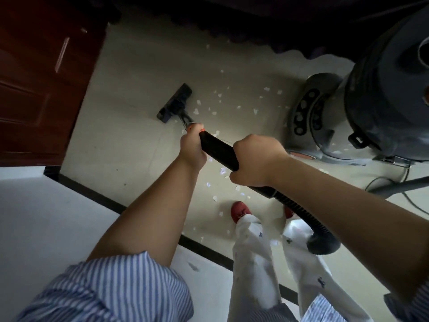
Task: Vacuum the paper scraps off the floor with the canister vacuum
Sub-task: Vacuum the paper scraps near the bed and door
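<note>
A pale tiled floor [139,73] runs between a dark red wooden door [34,77] on the left and dark furniture along the far edge, with a white wall [46,217] near left, edged by a black skirting strip. Left of centre, the black floor nozzle [174,103] rests flat on the floor, with the nearest paper scraps [214,103] just to its right. The scraps lie scattered from there toward the near side, down to the person's red shoes [240,211]. The left hand [192,145] has its grip wrapped around the far end of the black wand [219,151], close to the nozzle. The right hand [255,161] grips the same wand nearer the body, where the ribbed hose [304,212] begins and curves down beside white trousers. At the right stands the grey canister vacuum [383,101], scraps lying close to its base.
</note>
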The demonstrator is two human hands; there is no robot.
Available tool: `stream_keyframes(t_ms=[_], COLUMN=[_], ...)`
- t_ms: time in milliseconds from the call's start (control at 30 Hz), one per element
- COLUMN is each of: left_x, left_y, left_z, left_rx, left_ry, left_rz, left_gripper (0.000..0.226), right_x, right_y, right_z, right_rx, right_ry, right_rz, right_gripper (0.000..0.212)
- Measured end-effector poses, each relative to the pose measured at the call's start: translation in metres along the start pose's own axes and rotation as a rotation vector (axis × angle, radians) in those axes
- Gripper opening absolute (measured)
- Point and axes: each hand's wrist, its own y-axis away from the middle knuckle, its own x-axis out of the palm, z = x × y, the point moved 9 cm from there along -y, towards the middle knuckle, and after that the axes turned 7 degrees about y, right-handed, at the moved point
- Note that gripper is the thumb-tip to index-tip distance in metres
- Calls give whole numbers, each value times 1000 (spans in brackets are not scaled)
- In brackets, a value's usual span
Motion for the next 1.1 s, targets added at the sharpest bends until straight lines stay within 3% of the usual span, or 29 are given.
stream_keyframes(t_ms=[100, 500, 633, 1100], left_x=[11, 36, 52, 128], left_y=[9, 68, 98, 182], left_z=[12, 74, 98, 131], left_rx=[-32, -38, -96, -103], left_ry=[-37, -84, 5, 6], left_rz=[-7, 31, 11, 73], left_gripper=[10, 32, 23, 28], right_x=[5, 7, 8, -9], right_y=[12, 103, 135, 228], right_z=[-12, -45, -58, -120], right_rx=[14, 18, 29, 107], right_ry=[26, 43, 45, 41], right_rz=[17, 32, 30, -10], right_gripper=[19, 24, 24, 29])
